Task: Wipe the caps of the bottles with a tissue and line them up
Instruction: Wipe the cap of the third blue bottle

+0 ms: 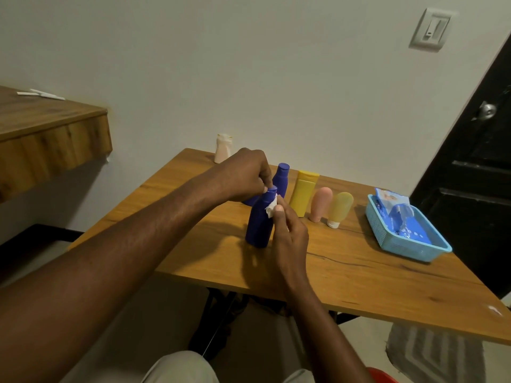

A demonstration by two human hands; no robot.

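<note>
Centre of frame, on the wooden counter [359, 275]: one dark blue bottle [258, 228], upright, its cap pinched from above in the grip of the left hand [243, 175]. The right hand [289, 236] clasps a crumpled white tissue [271, 210], pressed to the bottle's neck just under the cap. Behind and to the right, in a row: second blue bottle [282, 175], yellow bottle [302, 196], pink tube [320, 204], pale yellow tube [340, 207] standing on its white cap; right of frame, a blue basket [392, 241] holding what seems to be a wipes packet; one pale bottle [222, 149] at the counter's far edge by the wall.
</note>
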